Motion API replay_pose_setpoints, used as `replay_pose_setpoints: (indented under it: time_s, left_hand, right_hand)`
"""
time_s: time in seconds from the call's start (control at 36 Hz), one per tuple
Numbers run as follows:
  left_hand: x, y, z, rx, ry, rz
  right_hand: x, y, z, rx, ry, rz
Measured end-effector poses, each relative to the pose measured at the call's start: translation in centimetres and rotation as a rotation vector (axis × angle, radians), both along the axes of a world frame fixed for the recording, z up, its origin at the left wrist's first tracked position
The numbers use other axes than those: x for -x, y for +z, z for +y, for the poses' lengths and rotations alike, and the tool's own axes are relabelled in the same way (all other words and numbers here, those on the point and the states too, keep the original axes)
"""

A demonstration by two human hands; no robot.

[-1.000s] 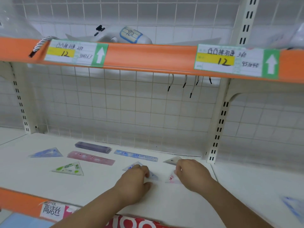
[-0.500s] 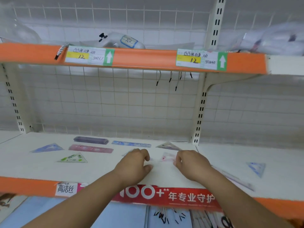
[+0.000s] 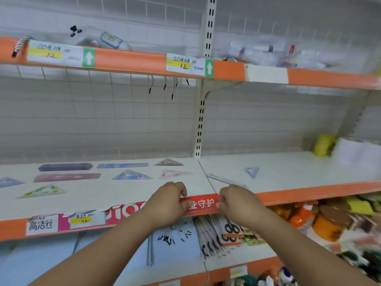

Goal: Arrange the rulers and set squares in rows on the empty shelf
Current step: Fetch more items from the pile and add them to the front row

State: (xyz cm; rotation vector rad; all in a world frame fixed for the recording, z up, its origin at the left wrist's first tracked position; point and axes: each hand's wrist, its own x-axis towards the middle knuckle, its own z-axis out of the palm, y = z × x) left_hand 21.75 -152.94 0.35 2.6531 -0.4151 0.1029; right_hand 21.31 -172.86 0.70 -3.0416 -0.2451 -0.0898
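Observation:
On the white shelf [image 3: 103, 199] lie a purple ruler [image 3: 65, 167], a blue ruler [image 3: 122, 165] and a grey set square [image 3: 168, 162] in a back row. In front of them are a pink ruler [image 3: 67, 177], a blue set square [image 3: 132, 175] and a pink set square [image 3: 175, 174]. A green set square [image 3: 42, 191] and another blue one [image 3: 9, 182] sit at the left. My left hand [image 3: 167, 203] and my right hand [image 3: 239, 203] hover at the shelf's front edge, fingers curled, nothing seen in them.
On the adjoining shelf to the right lie a clear ruler [image 3: 224, 179] and a small blue set square [image 3: 252, 171], with a yellow roll [image 3: 323, 145] and white box [image 3: 358, 155] at the back. A slotted upright [image 3: 199, 129] divides the bays. Packed goods fill the lower shelf [image 3: 329, 223].
Both hands have pulled back from the blue and pink set squares to the shelf's front edge, leaving them lying flat. The view has swung back and to the right.

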Motion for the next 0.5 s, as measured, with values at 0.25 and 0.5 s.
replay_pose_setpoints:
  time_s: [0.25,0.5]
  left_hand:
    - [-1.1,-0.1,-6.2,-0.040,-0.122,-0.008]
    - [-6.9,-1.1,-13.4,-0.071,-0.069,-0.009]
  right_hand:
    - [-0.2,-0.4,-6.8,-0.015,-0.081,-0.015]
    - [-6.8,-1.2,-15.1,-0.033,-0.047,-0.017]
